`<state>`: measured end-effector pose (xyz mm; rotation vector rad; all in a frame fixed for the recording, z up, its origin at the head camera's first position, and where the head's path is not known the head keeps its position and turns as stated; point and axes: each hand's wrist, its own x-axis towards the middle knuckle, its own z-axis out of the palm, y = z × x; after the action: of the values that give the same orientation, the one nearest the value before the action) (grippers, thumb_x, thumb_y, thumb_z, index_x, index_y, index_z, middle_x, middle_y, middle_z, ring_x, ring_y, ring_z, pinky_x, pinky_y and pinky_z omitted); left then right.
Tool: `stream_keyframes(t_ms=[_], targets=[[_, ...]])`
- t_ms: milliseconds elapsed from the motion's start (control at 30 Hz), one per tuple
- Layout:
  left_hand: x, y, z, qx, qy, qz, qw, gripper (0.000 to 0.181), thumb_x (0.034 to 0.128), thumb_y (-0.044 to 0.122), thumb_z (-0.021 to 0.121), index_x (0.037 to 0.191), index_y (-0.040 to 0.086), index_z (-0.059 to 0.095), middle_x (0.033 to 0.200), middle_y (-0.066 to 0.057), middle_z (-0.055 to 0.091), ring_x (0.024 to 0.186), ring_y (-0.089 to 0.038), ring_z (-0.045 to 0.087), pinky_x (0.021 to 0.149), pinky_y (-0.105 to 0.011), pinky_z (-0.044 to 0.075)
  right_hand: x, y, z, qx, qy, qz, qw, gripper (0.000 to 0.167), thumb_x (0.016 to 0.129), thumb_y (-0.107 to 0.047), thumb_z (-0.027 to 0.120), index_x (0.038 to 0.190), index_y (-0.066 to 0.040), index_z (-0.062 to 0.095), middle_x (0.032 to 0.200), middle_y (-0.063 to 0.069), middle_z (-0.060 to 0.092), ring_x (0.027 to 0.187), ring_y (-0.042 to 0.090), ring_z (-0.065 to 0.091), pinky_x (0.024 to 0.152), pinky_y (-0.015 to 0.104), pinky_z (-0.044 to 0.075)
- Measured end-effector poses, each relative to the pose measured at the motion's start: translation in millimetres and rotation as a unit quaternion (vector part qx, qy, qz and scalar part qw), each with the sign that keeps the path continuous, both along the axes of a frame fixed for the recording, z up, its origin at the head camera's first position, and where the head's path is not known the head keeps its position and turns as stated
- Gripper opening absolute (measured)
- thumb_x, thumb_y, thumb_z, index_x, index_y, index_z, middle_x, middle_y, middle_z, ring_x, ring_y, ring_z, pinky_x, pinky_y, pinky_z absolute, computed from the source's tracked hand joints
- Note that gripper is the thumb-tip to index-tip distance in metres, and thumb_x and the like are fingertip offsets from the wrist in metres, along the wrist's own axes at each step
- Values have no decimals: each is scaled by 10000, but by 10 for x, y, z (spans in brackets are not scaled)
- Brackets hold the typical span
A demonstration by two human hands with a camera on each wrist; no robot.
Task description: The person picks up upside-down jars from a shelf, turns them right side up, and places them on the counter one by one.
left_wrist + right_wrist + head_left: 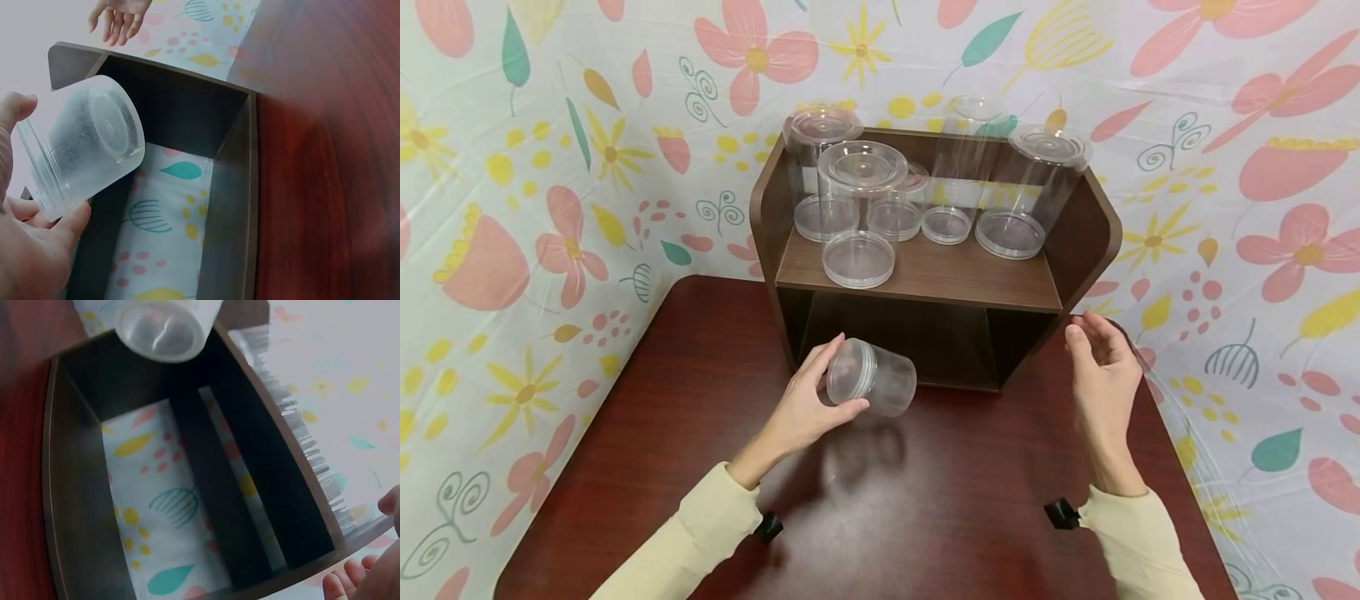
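Observation:
Above the table, before the shelf unit, a clear plastic jar (891,385) is tilted on its side in my left hand (808,404). Thumb and fingers grip it around the ridged lid end, and its base points to the right. In the left wrist view the jar (100,128) looks see-through, with nothing visible inside. My right hand (1103,375) is raised beside the shelf's right side panel, fingers loosely bent, holding nothing. The right wrist view catches only part of that hand (375,575) at its lower right corner.
The brown two-tier shelf unit (925,279) stands at the back of the dark red table (970,500). Several clear jars of differing heights, such as the front one (859,258), stand on its upper tier. Patterned cloth (587,208) hangs behind and at both sides.

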<state>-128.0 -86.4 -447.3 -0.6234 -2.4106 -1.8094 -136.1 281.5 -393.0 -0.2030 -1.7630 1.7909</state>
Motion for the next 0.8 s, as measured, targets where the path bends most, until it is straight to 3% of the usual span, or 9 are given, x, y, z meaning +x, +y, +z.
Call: stream_keyframes(t_ms=[200, 367, 500, 633, 800], targets=[[-20, -32, 92, -264, 207, 49, 9994, 955, 809, 203, 889, 1599, 68, 369, 1527, -69, 466, 1372, -231, 470, 1106, -477, 434, -156, 31, 65, 1292, -217, -477, 9902, 418, 988, -181, 708, 1345, 26, 639, 1189, 103, 679, 1049, 94, 635, 917, 186, 483], [-39, -39, 151, -582, 459, 74, 9972, 953, 805, 251, 893, 1594, 80, 387, 1506, -37, 492, 1364, -192, 480, 1123, -451, 412, -201, -108, 264, 1674, 43, -583, 9842, 374, 964, -119, 703, 1259, 107, 658, 1020, 29, 669, 889, 44, 614, 823, 166, 473], [-46, -39, 204, -698, 585, 67, 9958, 947, 801, 264, 895, 1589, 88, 399, 1484, -37, 516, 1356, -189, 492, 1120, -453, 410, -258, -162, 326, 1833, 258, -606, 9808, 308, 942, -89, 707, 1149, 139, 686, 920, -46, 645, 806, 15, 590, 748, 146, 454], [-57, -35, 255, -759, 652, 67, 9950, 949, 793, 274, 902, 1584, 91, 412, 1473, -27, 525, 1353, -178, 494, 1118, -446, 408, -377, -119, 254, 1990, 183, -746, 9770, 258, 940, -101, 713, 1055, 130, 690, 896, -61, 625, 791, -8, 590, 730, 128, 462], [-67, -25, 285, -891, 709, 45, 9935, 949, 788, 315, 911, 1580, 115, 429, 1469, 7, 533, 1349, -163, 501, 1120, -442, 404, -552, 19, 60, 2123, -3, -915, 9729, 229, 952, -166, 720, 994, 58, 705, 867, -79, 627, 774, -2, 590, 719, 140, 469]])
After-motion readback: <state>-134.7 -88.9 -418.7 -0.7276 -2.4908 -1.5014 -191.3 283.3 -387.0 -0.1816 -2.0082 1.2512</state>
